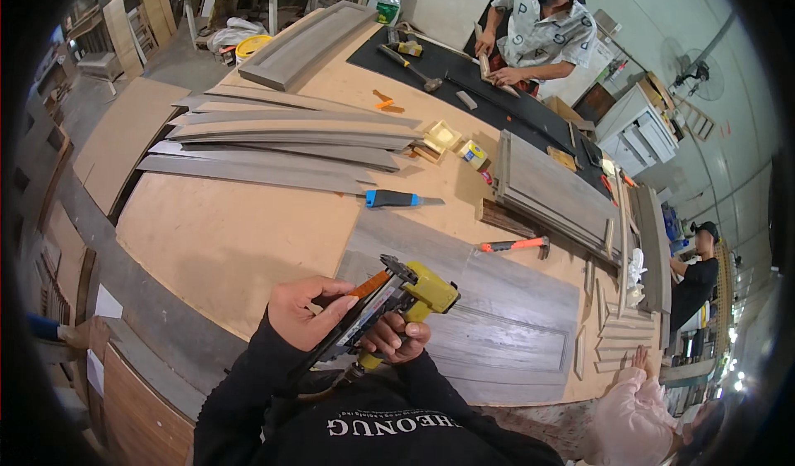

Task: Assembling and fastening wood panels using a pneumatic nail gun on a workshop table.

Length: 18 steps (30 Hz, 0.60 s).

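My right hand (397, 338) is closed around the handle of a yellow-green and black nail gun (431, 289), held tilted in front of my chest. Between the thumb and fingers of my left hand (308, 310) is an orange-brown strip of nails (370, 285), lying along the gun's magazine. Whether the strip sits inside the magazine I cannot tell. Beyond the gun, a grey wood-grain door panel (513, 317) lies flat on the table. A hammer with an orange-red handle (512, 244) rests at the panel's far edge, and a blue-handled saw (394, 199) lies farther left.
Long grey boards (273, 135) are piled on the tan worktable (224, 234). Stacked panels (563, 189) stand at right, beside loose wood strips (623, 331). Across the table a person (546, 48) handles a wood piece. A pink-sleeved person (633, 408) reaches in at lower right.
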Motion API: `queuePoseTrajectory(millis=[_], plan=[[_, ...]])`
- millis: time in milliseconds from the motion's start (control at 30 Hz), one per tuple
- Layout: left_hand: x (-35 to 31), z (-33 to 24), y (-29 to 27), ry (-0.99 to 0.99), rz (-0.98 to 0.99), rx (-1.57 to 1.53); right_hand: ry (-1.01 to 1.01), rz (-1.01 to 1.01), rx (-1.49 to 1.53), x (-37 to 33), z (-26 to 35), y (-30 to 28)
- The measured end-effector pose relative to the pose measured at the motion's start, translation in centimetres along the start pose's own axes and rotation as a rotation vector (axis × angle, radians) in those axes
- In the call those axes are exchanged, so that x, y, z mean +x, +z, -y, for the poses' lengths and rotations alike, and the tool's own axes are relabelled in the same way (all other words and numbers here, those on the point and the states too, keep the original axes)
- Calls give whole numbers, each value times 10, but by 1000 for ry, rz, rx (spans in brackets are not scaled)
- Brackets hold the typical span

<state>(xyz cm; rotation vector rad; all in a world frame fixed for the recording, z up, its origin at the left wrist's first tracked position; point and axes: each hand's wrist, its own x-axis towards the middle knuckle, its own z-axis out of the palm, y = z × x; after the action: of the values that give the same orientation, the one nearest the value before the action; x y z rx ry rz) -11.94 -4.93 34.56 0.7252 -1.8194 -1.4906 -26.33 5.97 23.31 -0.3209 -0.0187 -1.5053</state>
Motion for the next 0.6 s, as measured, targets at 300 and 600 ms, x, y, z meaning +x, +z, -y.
queuePoseTrajectory(millis=[300,600], plan=[[1,-5,3,9,-35,25,-12,-11,-23,-2,0,0],[7,-6,7,188,-108,275,-30,-58,-87,1,2,0]])
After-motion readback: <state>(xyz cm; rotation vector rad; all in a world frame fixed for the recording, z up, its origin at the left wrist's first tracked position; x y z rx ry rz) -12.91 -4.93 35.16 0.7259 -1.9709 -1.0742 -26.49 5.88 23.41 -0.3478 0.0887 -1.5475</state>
